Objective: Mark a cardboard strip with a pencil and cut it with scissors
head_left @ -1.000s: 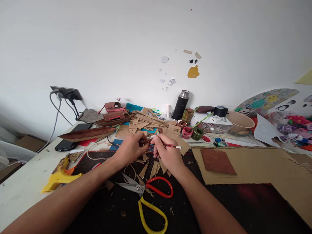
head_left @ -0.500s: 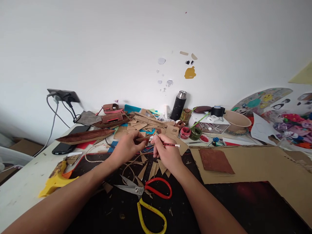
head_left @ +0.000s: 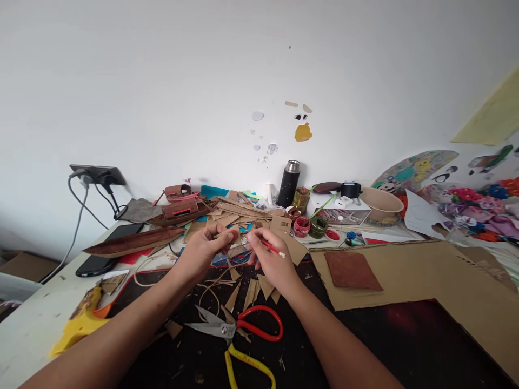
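Observation:
My left hand (head_left: 206,246) is closed, pinching a small piece of cardboard (head_left: 222,234) mostly hidden by the thumb and fingers. In my right hand (head_left: 270,254) sits a slim paintbrush (head_left: 275,249) with a red handle and white end; its tip is hard to make out between the fingers. Both hands hover close together above cardboard scraps (head_left: 252,292). Nearer to me, large scissors (head_left: 229,329) with one red and one yellow handle lie with blades parted on the black mat (head_left: 203,356).
Paint jars (head_left: 301,227) and a black thermos (head_left: 289,183) stand behind the hands. At left are a brown boat-shaped piece (head_left: 133,241), a phone (head_left: 97,265) and a yellow glue gun (head_left: 79,324). A brown-painted square (head_left: 352,270) lies on a cardboard sheet (head_left: 421,270) at right.
The view has shifted slightly, so most things sit a little further left and lower on the table's far side. My hands have drawn slightly apart, each keeping its hold.

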`<state>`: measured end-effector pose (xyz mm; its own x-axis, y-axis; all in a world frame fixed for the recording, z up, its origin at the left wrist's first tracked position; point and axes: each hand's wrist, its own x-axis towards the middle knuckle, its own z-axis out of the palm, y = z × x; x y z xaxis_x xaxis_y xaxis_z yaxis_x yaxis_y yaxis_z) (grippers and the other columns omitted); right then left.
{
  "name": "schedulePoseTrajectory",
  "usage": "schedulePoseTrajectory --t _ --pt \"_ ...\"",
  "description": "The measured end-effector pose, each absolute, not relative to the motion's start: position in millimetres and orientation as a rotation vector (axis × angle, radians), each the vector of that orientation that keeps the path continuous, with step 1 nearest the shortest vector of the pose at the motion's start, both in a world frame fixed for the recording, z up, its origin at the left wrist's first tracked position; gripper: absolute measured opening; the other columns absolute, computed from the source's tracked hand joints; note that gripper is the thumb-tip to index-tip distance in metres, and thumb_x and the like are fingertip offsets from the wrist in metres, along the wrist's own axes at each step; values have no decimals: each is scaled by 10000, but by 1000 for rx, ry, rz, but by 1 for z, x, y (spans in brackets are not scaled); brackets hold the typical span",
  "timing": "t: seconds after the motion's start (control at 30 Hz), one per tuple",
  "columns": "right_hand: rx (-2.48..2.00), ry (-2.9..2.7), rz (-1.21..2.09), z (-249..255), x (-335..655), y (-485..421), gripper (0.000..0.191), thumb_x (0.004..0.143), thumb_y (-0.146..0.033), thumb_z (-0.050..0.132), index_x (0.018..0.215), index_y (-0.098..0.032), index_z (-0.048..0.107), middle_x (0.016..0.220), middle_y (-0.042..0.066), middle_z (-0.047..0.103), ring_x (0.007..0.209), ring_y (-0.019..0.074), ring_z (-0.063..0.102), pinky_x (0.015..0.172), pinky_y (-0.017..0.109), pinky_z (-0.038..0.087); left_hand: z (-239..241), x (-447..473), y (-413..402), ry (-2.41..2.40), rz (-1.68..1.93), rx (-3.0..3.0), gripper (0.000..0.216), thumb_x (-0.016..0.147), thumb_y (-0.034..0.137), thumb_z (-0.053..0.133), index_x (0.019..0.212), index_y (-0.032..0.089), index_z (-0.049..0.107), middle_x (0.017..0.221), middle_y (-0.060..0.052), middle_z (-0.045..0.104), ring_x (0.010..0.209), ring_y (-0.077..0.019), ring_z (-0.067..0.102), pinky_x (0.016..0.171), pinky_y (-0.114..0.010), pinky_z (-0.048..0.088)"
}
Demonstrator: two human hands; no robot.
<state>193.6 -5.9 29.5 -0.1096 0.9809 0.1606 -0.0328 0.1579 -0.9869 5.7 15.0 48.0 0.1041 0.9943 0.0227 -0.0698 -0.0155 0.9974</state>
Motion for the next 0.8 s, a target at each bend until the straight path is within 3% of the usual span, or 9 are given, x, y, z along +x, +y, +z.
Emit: schedulePoseTrajectory --t 0.27,0.43,0.8 --pt "-953 -1354 1331 31 188 -10 355 976 -566 674 984 -212 657 842 -19 634 533 95 640 432 171 452 43 8 10 1035 1145 1222 434 727 538 908 741 194 644 657 20 613 625 -133 503 613 -272 405" --pt "-973 -1356 1346 26 185 -10 310 969 -513 672 1014 -208 647 785 -21 662 518 100 629 439 176 456 40 11 8 1016 1127 1207 450 716 538 914 770 200 622 655 26 620 628 -142 521 619 -272 421" --pt "-1022 -1346 1349 28 186 -6 272 876 -468 700 862 -217 595 590 -59 601 480 120 613 420 187 445 38 18 3 972 1075 1082 490 641 518 972 758 181 635 661 21 625 602 -125 518 594 -249 408"
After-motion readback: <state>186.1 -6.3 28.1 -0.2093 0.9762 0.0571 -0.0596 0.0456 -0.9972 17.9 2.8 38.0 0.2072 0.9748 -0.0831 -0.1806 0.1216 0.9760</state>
